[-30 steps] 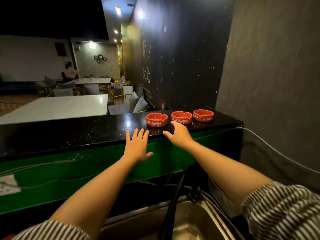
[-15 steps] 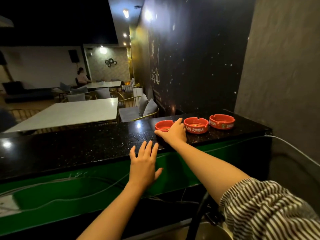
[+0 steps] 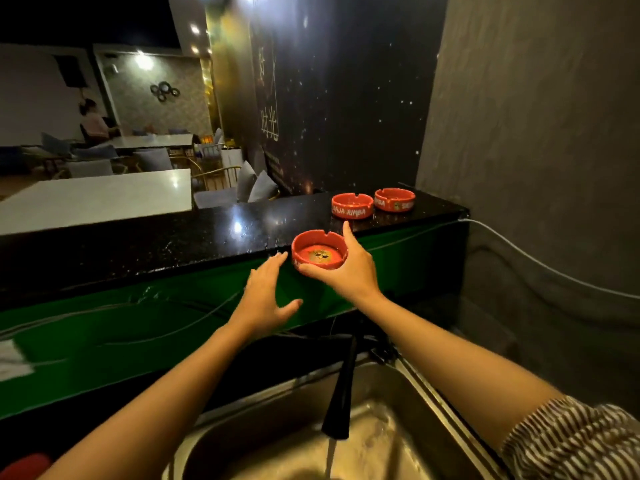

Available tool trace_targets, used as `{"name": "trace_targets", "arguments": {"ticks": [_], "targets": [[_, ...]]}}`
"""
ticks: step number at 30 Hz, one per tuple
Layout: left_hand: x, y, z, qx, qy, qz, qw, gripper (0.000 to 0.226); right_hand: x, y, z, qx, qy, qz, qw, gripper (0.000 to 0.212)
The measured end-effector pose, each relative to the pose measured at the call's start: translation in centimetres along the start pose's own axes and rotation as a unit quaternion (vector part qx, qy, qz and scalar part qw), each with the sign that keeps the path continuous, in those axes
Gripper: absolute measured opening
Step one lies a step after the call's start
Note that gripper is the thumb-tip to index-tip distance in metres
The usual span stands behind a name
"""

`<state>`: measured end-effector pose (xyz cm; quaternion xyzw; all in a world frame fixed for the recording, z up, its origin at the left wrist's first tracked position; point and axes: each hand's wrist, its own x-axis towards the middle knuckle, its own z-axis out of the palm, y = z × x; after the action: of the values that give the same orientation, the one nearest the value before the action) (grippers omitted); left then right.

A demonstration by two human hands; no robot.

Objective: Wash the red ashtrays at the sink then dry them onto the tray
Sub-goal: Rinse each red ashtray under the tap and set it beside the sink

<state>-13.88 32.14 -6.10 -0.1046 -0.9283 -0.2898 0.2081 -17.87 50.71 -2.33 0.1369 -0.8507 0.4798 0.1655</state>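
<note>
Right hand point(image 3: 349, 271): fingers clamped around a red ashtray point(image 3: 319, 250), lifted off the counter point(image 3: 173, 244)
Left hand point(image 3: 265, 296): fingers apart, empty; just beside it
Counter: two ashtrays point(image 3: 352, 206) remain

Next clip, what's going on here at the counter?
A person at a bar counter is collecting red ashtrays to wash. The right hand holds one ashtray lifted off the black countertop, gripped by its rim. The left hand is open and empty just beside it. Two more ashtrays sit on the counter near the wall. Below, the black faucet appears to be running a thin stream into the steel sink. No tray is in view.
</note>
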Motion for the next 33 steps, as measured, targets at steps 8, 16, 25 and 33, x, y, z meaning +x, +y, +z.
{"name": "trace_targets", "arguments": {"ticks": [8,16,25,33], "targets": [[-12.3,2.7,-1.6,-0.381,-0.116,-0.140,0.907,0.100,-15.2,0.1,0.2,0.074,-0.104,-0.021,0.992,0.125],[-23.5,0.0,0.3,-0.355,-0.159,-0.238,0.890,0.092,-25.3,3.2,3.7,0.104,-0.235,0.101,0.961,0.134],[-30.2,-1.7,6.1,-0.337,-0.238,-0.332,0.848,0.088,-30.8,9.0,5.5,0.078,-0.336,0.182,0.921,0.092],[-29.9,-0.7,12.2,-0.383,-0.239,-0.333,0.828,0.096,-30.2,13.9,3.8,0.033,-0.347,0.199,0.916,0.105]]}}
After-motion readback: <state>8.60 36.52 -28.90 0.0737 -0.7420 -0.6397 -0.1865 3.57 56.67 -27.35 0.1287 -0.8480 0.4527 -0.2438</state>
